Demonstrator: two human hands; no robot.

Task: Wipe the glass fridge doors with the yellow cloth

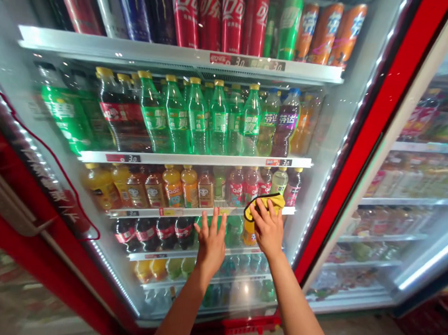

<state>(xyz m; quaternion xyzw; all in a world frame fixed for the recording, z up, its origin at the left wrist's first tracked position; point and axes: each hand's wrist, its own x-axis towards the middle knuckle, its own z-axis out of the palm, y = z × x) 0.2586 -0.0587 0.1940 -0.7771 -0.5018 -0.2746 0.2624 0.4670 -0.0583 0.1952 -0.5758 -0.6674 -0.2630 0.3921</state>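
Note:
My right hand (268, 230) presses a folded yellow cleaning cloth (277, 203) with a black edge against what looks like the glass door (244, 295) of a drinks fridge. Its fingers lie over the cloth, level with the third shelf. To the left, my left hand (212, 242) is open with its fingers spread and holds nothing. Its fingertips are at the glass, just below the third shelf's edge; whether they touch it I cannot tell. Small juice bottles (236, 186) stand behind the glass near the cloth.
Soda cans (233, 19) fill the top shelf, with green soda bottles (199, 116) below. A red door frame (377, 146) runs along the right, beside another fridge (377, 199). At the left, a thin red cord (53, 154) hangs near a door handle (12, 195).

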